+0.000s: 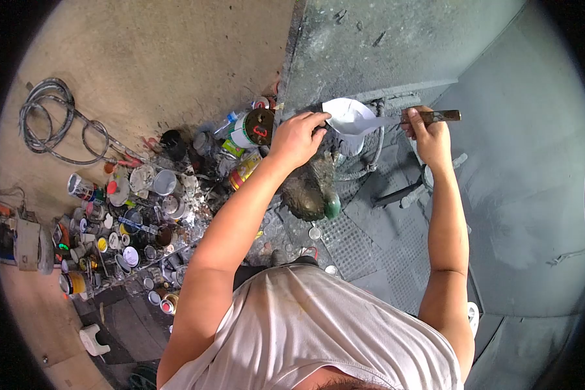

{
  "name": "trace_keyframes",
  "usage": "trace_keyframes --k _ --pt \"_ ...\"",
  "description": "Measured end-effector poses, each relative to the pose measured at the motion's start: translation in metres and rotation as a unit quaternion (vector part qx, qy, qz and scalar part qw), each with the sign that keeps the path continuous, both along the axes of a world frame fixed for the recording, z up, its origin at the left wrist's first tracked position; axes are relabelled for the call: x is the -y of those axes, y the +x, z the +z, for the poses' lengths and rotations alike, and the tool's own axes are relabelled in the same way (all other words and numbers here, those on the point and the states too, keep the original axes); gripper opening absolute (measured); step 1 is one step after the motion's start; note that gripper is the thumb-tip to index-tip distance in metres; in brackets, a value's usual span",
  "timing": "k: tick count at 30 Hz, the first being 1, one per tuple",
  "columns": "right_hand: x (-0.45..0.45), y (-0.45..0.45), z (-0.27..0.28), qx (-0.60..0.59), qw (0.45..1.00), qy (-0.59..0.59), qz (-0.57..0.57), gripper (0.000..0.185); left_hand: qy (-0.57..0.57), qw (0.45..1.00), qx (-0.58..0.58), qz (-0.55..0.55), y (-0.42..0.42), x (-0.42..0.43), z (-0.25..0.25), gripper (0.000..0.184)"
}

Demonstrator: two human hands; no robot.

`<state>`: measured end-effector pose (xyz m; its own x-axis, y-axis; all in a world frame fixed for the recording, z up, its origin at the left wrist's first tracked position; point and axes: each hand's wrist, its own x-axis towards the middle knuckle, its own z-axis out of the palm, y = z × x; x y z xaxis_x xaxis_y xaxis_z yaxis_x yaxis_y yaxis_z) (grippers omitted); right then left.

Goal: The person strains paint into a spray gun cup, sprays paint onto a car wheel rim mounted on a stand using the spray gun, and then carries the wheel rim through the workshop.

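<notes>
- My left hand [298, 140] pinches the rim of the shallow, white, paper-like cup [346, 113], probably to steady it.
- My right hand [430, 135] grips the brown-handled, pale-bladed spatula [382, 121], slanting it over the cup; whether it touches inside, I can't tell.
- Farther off, the dark, looped rubbery hose [67, 103] lies coiled, likely for tidiness.

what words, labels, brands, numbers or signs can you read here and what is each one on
"3": probable reading of the red mark on the dark lid of the green-and-white can.
Too blurred to read: labels on that can and the yellow-and-red can.
Too small to read: labels on the cans at the left.
No legible lettering: white container, tool handle.
</notes>
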<state>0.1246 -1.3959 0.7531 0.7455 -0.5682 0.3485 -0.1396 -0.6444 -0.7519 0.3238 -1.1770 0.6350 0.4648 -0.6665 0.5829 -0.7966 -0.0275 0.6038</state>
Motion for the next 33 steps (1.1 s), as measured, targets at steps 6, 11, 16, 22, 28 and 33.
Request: trace_keyframes --k 6,11,16,22,28,33 --pt "-0.002 0.004 -0.003 0.06 0.997 0.051 -0.001 0.034 0.023 1.0 -0.007 0.002 -0.001 -0.002 -0.001 0.037" --pt "-0.006 0.0 0.013 0.078 0.996 0.001 -0.032 0.035 0.026 0.999 -0.027 -0.007 -0.004 -0.006 0.001 0.041" --pt "-0.001 -0.001 -0.003 0.013 0.999 -0.029 -0.002 0.032 0.008 1.0 0.014 -0.005 -0.001 -0.002 -0.003 0.038" --pt "-0.012 0.003 -0.014 0.076 0.994 0.08 0.002 0.029 0.033 0.999 -0.005 -0.012 -0.005 -0.001 -0.002 0.036" --pt "-0.005 -0.001 0.004 0.067 0.997 0.022 -0.011 0.029 0.031 0.999 -0.005 -0.016 -0.006 -0.001 -0.001 0.037" --pt "-0.004 -0.001 -0.006 0.001 1.0 -0.016 0.001 0.03 0.032 0.999 -0.016 -0.018 -0.006 -0.003 -0.001 0.037"
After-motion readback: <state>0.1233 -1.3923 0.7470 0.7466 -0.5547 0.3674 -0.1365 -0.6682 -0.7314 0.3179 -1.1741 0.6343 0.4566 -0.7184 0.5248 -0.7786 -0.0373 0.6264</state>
